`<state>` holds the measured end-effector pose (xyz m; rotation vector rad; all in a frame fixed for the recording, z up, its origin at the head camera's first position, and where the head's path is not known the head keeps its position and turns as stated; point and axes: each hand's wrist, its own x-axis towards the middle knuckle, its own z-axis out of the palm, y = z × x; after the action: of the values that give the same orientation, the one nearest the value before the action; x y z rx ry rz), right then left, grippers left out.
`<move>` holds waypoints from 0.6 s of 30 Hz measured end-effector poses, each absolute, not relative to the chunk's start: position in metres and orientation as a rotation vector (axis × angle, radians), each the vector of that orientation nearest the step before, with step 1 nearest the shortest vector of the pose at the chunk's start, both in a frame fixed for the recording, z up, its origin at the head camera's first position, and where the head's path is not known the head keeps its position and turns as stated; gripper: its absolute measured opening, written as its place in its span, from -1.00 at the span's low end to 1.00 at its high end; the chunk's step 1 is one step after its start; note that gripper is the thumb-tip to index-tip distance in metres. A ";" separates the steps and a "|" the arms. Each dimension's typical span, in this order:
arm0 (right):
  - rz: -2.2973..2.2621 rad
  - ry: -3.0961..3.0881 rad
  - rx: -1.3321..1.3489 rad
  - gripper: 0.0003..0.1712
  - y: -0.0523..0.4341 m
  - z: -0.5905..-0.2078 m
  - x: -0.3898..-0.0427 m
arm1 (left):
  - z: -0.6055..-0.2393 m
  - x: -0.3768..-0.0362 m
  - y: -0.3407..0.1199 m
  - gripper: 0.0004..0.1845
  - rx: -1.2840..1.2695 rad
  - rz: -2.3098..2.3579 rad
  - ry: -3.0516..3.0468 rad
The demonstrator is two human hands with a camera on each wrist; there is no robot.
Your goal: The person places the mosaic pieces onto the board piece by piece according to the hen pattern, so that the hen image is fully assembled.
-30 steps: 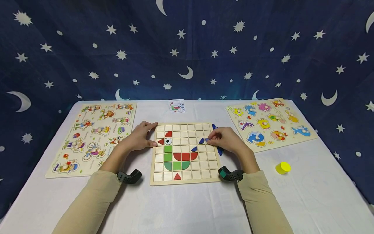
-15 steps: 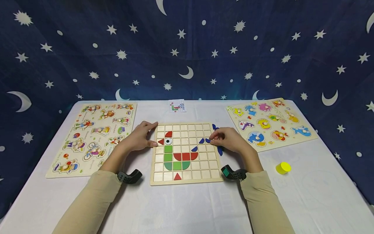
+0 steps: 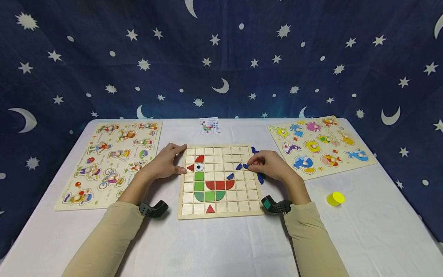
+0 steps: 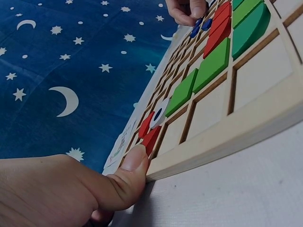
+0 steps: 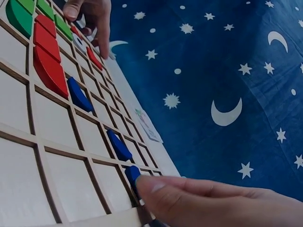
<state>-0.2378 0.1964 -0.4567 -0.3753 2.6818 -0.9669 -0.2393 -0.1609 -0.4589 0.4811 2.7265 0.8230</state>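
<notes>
A wooden grid board (image 3: pixel 224 216) lies on the table, with red, green and blue flat pieces and a white eye piece (image 3: pixel 199 167) set in its cells as a bird shape. My left hand (image 3: pixel 165 162) rests against the board's left side, thumb on the rim and index finger reaching to the far corner. With thumb and fingertips my right hand (image 3: pixel 266 164) pinches the right end of a blue half-round piece (image 5: pixel 133 178) at a cell in the right column. Another blue half-round piece (image 5: pixel 119 144) sits in the neighbouring cell, and a blue piece (image 5: pixel 79 94) lies by the red ones.
More blue pieces (image 3: pixel 260 178) lie along the board's right edge, partly behind my right hand. A picture card (image 3: pixel 210 125) sits beyond the board. Peg puzzle boards flank it: sports figures (image 3: pixel 114 165) left, sea animals (image 3: pixel 320 148) right. A yellow cylinder (image 3: pixel 335 199) stands at the right.
My right hand has shifted slightly to the right, and more of the blue half-round piece shows at its fingertips. The left hand and the board stay where they were.
</notes>
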 end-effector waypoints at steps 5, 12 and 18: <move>-1.023 2.781 -0.265 -0.65 0.200 -0.458 -0.240 | -0.459 -0.240 -0.161 -0.04 0.469 0.826 2.723; -0.949 2.822 -0.242 -0.41 0.203 -0.462 -0.243 | -0.458 -0.240 -0.161 -0.03 0.474 0.829 2.724; -0.865 2.881 -0.252 -0.48 0.203 -0.463 -0.242 | -0.459 -0.239 -0.161 -0.03 0.498 0.836 2.725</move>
<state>-0.2423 0.2029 -0.4631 -0.2524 2.8812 -0.8651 -0.2385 -0.1609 -0.4588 0.4983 2.7254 0.8363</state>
